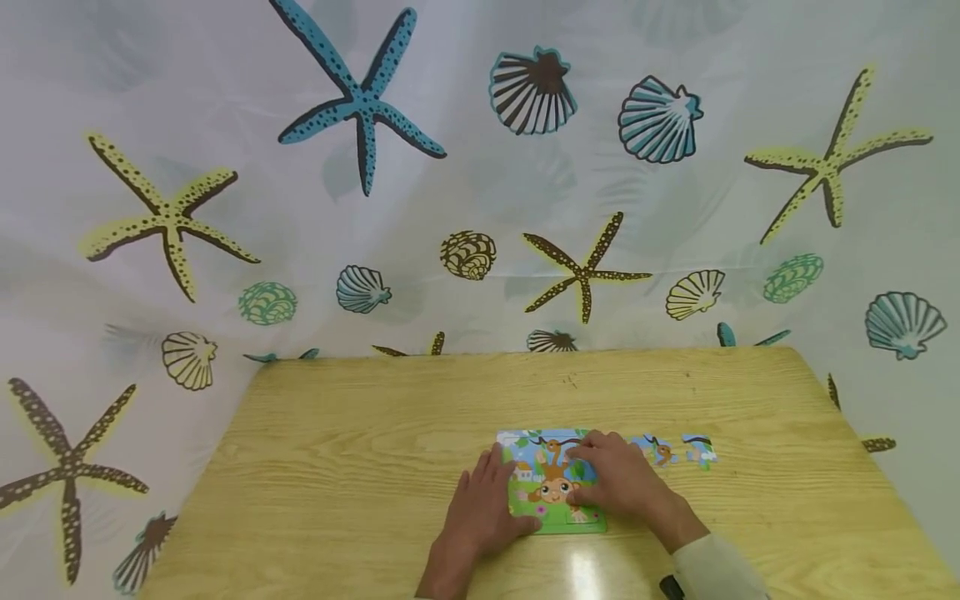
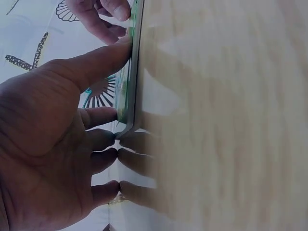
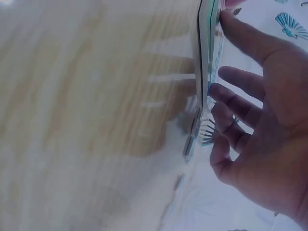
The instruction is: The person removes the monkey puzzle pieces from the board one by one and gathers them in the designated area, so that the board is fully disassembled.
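A jigsaw puzzle (image 1: 553, 527) with a cartoon monkey picture lies flat on the wooden table, its pieces in a green-edged board. My left hand (image 1: 480, 510) is at its left side; the thumb rests on the near edge, and the fairly straight fingers lie along the left edge. In the left wrist view, some of those fingertips touch the tabletop. Over the puzzle's right part is my right hand (image 1: 626, 479), thumb and fingertips touching the picture and covering some of it. Loose puzzle pieces (image 1: 662, 452) lie just right of the puzzle, with another piece (image 1: 699, 450) farther right.
The wooden table (image 1: 360, 467) extends on all sides of the puzzle. Behind it hangs a white curtain (image 1: 480, 183) printed with starfish and shells. A small dark object (image 1: 671, 587) shows by the right sleeve (image 1: 716, 567).
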`<state>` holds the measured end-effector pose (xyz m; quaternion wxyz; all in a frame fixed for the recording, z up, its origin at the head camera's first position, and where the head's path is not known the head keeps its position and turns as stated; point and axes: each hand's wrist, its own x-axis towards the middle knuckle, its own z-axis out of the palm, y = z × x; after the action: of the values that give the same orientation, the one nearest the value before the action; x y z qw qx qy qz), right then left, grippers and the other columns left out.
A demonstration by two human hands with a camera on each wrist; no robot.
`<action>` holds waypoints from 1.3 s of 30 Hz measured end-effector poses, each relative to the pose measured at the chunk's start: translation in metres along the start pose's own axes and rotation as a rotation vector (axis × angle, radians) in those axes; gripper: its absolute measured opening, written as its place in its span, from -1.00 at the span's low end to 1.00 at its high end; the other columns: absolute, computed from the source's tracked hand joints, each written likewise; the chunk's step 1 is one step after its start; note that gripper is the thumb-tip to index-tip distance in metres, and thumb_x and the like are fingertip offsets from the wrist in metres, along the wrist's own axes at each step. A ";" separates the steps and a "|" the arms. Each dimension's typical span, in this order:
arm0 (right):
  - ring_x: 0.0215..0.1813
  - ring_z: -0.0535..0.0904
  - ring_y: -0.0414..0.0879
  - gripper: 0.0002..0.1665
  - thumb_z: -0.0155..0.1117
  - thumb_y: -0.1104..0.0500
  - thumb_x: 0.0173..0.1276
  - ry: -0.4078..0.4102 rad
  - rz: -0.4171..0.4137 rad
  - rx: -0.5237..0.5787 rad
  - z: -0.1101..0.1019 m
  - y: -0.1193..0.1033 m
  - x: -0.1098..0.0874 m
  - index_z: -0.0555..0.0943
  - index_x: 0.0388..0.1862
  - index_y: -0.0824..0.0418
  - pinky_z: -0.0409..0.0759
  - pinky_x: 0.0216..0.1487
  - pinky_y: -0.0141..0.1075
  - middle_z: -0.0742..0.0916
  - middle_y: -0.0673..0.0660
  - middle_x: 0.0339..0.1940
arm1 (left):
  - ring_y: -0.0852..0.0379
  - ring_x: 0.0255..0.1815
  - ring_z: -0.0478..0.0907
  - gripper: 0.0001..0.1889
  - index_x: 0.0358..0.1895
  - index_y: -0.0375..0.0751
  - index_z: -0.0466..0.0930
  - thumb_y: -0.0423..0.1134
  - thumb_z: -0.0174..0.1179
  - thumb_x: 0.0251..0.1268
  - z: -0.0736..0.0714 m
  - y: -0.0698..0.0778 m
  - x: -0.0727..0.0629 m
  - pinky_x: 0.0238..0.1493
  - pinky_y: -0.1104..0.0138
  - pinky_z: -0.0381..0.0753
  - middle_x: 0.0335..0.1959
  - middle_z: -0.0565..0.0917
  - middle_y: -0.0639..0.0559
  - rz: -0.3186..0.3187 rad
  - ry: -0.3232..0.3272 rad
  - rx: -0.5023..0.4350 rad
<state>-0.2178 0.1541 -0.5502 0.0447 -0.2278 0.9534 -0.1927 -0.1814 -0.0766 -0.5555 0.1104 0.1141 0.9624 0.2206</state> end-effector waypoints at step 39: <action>-0.15 0.63 -0.25 -0.82 0.29 0.23 0.32 0.107 -0.018 0.327 0.010 0.006 -0.010 0.64 -0.15 -0.03 0.61 -0.17 -0.40 0.71 -0.13 -0.16 | -0.36 0.54 -0.01 -0.46 0.31 0.27 0.46 0.17 0.19 0.24 0.002 0.010 -0.003 0.41 -0.30 0.10 0.52 0.04 -0.42 0.034 0.020 0.083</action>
<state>-0.2097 0.1596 -0.5616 0.0285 -0.2154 0.9083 -0.3576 -0.1765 -0.0677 -0.5522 0.0923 0.1326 0.9696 0.1836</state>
